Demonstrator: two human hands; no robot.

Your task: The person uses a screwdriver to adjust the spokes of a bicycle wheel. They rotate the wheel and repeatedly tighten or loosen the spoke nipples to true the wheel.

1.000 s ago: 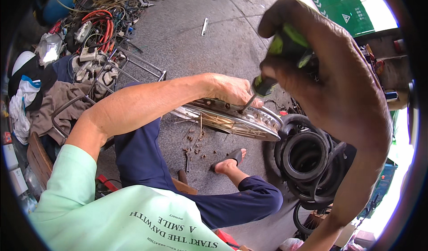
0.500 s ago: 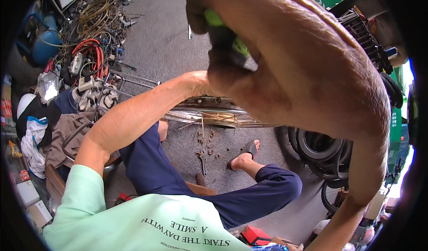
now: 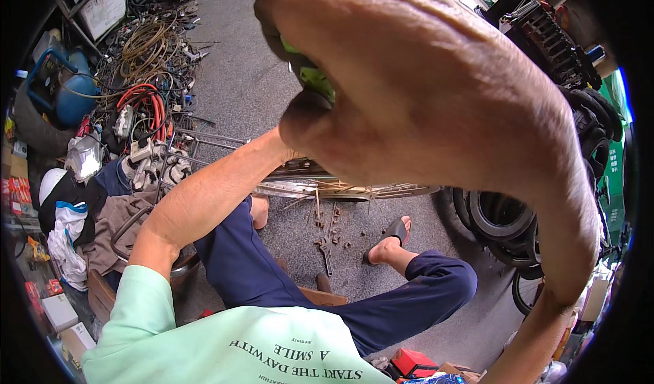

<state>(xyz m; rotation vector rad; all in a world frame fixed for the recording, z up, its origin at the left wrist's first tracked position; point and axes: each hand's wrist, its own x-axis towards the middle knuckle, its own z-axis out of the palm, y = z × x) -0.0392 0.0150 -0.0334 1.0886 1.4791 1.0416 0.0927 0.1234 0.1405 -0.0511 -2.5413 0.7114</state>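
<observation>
Right grip (image 3: 409,91) apparently around green tool (image 3: 315,81), wheel (image 3: 402,192) near tyres (image 3: 501,232), floor (image 3: 231,64) beyond

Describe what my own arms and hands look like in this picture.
Your left arm has a short, loose, mint-green sleeve on the upper arm and is bare below it. Your right arm is bare where it shows; its sleeve is out of view. Your right hand wears no glove; your left hand is hidden behind it.
</observation>
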